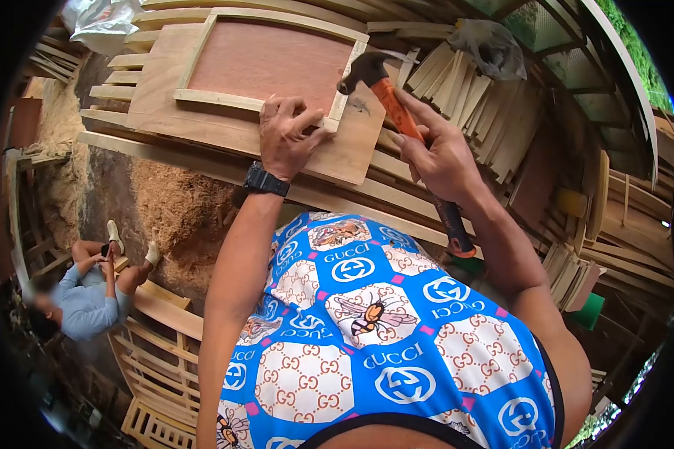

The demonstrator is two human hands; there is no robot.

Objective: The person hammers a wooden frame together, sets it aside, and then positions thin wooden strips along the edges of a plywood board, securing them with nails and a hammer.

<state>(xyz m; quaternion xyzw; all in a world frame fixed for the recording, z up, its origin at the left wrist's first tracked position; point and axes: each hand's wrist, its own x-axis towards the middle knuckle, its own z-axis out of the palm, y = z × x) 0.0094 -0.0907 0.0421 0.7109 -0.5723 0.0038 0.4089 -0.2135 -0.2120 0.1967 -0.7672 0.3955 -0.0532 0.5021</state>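
Far to the left of the frame and below bench level, a person (97, 303) sits, with a slatted seat (157, 352) nearer me. A pale plastic bag (101, 26) lies beyond the frame's left end, and sawdust (180, 217) is heaped on the ground on its near left side. Under the frame, a wide board (161, 78) lies across the spaced planks of the bench (116, 92). Right of the frame lie a stack of slats (460, 93) and a crumpled clear bag (490, 49).

The frame (210, 96) rests flat on the board, its long axis running left to right, its right end slanting slightly towards me. My left hand (290, 135) covers part of its near bar by the near right corner, fingers curled down onto the wood, thumb close to forefinger; I can't tell whether they pinch anything. My right hand (442, 157), right of the frame, is clamped round the handle of the hammer (394, 108). The hammer's head overlaps the frame's right bar in view, claw to the right, and its handle slants back towards my near right.
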